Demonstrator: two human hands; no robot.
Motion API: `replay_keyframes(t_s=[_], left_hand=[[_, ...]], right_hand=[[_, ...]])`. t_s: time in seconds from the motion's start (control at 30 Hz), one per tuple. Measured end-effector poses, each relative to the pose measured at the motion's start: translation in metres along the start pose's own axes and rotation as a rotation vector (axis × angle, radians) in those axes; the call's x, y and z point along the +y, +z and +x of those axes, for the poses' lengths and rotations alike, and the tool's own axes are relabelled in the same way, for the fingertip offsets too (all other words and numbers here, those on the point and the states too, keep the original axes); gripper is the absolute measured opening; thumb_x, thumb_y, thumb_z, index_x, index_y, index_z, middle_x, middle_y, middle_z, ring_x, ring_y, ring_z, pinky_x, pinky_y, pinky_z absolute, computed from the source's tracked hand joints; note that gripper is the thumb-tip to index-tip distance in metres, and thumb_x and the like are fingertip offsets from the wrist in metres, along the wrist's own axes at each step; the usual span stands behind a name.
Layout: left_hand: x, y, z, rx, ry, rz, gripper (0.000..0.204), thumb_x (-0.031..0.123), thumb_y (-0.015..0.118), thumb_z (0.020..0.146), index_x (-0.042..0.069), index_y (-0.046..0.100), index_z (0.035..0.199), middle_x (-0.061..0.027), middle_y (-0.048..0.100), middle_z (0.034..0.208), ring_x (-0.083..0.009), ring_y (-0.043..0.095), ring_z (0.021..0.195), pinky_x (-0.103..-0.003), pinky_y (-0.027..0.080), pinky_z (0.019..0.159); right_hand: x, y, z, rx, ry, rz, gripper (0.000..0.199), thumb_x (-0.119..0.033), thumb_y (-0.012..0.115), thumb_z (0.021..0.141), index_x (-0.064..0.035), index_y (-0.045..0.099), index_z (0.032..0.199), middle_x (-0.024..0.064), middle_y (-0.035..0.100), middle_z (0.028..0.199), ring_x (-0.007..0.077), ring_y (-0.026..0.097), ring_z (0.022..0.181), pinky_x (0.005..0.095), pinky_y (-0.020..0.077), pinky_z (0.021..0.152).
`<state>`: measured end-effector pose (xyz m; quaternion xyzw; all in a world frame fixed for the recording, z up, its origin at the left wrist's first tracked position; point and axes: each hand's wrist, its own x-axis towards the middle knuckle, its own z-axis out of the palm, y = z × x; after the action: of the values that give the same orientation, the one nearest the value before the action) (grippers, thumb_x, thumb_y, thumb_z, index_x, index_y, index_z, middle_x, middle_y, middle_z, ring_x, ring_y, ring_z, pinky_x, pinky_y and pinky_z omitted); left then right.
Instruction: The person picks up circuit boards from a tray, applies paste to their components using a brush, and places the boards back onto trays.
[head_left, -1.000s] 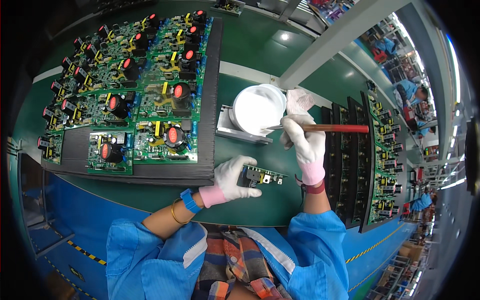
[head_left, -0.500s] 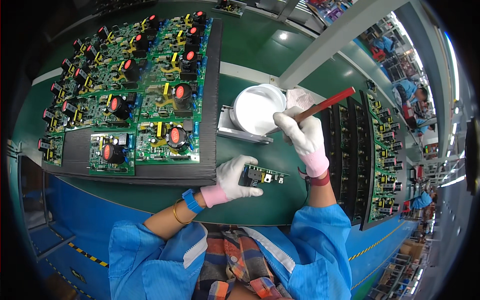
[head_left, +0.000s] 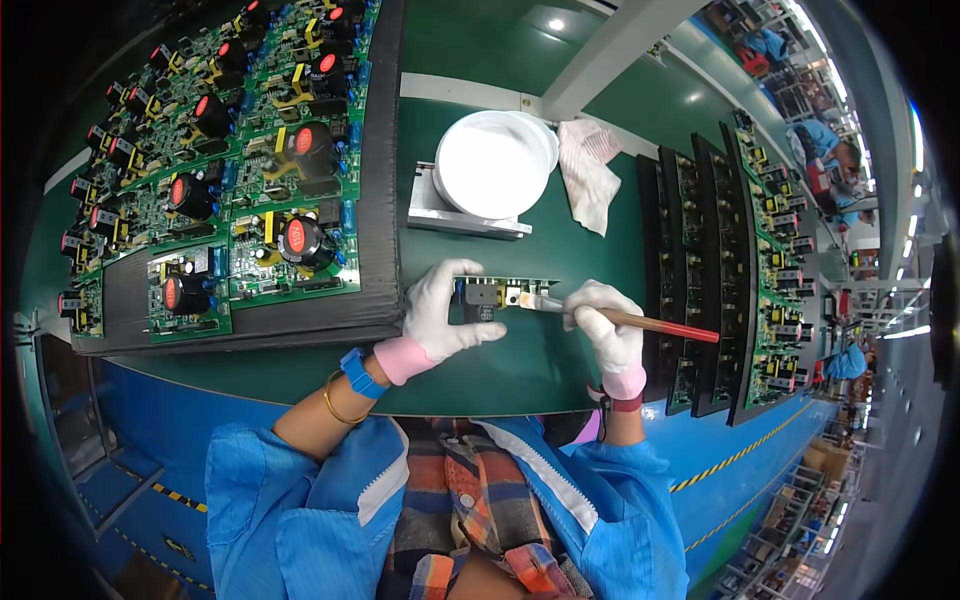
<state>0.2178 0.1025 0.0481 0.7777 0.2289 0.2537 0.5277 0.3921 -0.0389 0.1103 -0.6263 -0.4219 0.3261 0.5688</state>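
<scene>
In a white glove, my left hand (head_left: 440, 312) grips a green circuit board (head_left: 484, 300) by its left end, holding it on edge so its black and white parts face me. My right hand (head_left: 606, 325), gloved too, is closed round a paintbrush (head_left: 652, 323) with a brown and red handle. The brush's pale bristles touch the board near a white component at its right end. Behind the board, a round white tub (head_left: 492, 165) with white contents rests on a metal holder (head_left: 465, 220).
On the left, a black foam slab (head_left: 375, 200) carries rows of green boards (head_left: 300, 240). Several dark racks (head_left: 705, 280) of boards stand upright on the right. A crumpled cloth (head_left: 590, 180) lies beside the tub. A grey post (head_left: 610, 50) rises behind it.
My right hand has come down from beside the tub, and the brush now points left with its bristles at the board. My left hand has raised the board slightly. The view has shifted.
</scene>
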Motion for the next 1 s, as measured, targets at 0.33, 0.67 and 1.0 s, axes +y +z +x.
replay_keyframes(t_s=[0.33,0.67,1.0], left_hand=[[-0.004,0.000,-0.002,-0.004,0.002,0.032,0.072,0.032,0.083,0.056,0.004,0.044,0.111,-0.0124,0.056,0.102,-0.0255,0.056,0.097,-0.035,0.044,0.086],[-0.006,0.004,-0.002,0.027,0.046,0.016,0.071,0.033,0.083,0.057,0.004,0.045,0.109,-0.0126,0.057,0.101,-0.0258,0.057,0.096,-0.034,0.045,0.084],[-0.007,0.005,-0.002,0.071,0.077,-0.005,0.066,0.031,0.082,0.056,0.006,0.047,0.106,-0.0111,0.057,0.099,-0.0280,0.057,0.094,-0.036,0.045,0.081]], right_hand=[[-0.010,0.008,0.017,-0.084,-0.007,-0.251,0.010,-0.008,0.060,0.075,-0.0001,0.063,0.079,0.0084,0.061,0.072,0.0171,0.055,0.066,0.0290,0.0425,0.063],[-0.007,0.033,-0.005,0.289,-0.099,-0.201,0.006,-0.004,0.061,0.072,0.0002,0.063,0.076,0.0060,0.057,0.063,0.0134,0.053,0.054,0.0266,0.0410,0.052],[-0.007,0.052,-0.001,0.139,-0.709,-0.973,0.016,-0.015,0.072,0.068,-0.0089,0.059,0.074,0.0006,0.045,0.055,0.0162,0.046,0.048,0.0283,0.0390,0.047]])
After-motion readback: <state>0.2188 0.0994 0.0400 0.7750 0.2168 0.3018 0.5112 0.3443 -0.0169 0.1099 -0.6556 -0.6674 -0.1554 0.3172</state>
